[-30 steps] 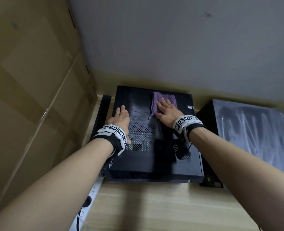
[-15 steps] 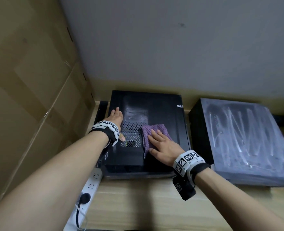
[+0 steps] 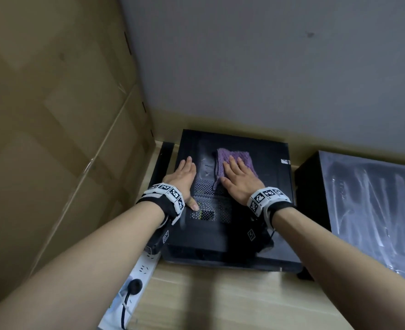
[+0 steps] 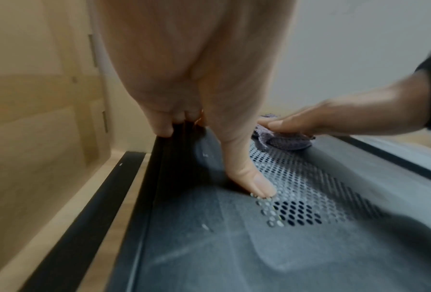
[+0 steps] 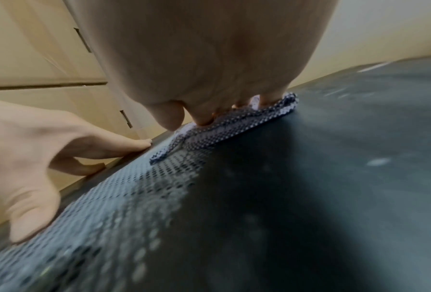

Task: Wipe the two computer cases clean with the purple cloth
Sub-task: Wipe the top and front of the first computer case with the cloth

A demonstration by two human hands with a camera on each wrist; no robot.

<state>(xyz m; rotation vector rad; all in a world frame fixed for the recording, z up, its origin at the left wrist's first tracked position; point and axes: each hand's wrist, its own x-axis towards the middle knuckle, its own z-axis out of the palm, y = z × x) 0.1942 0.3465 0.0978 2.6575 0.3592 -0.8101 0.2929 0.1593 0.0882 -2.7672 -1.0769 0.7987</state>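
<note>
A black computer case (image 3: 251, 234) lies flat on the wooden table, its top dusty around a mesh vent (image 3: 208, 206). The purple cloth (image 3: 238, 158) is spread on the far part of that top. My right hand (image 3: 240, 184) presses flat on the cloth with straight fingers; the same is seen in the right wrist view, right hand (image 5: 204, 59) on cloth (image 5: 234, 122). My left hand (image 3: 184, 175) rests on the case's left edge, thumb (image 4: 249, 177) on the mesh. The second case (image 3: 375, 210) sits to the right, its top grey with dust streaks.
Cardboard boxes (image 3: 54, 139) stand close on the left and a grey wall (image 3: 268, 67) runs behind both cases. A white power strip (image 3: 137, 277) with a black plug lies at the near left. A black bar (image 3: 163, 158) lies beside the left case.
My right hand has pushed the cloth from the near middle of the case top back to its far part. The left hand has stayed on the left edge.
</note>
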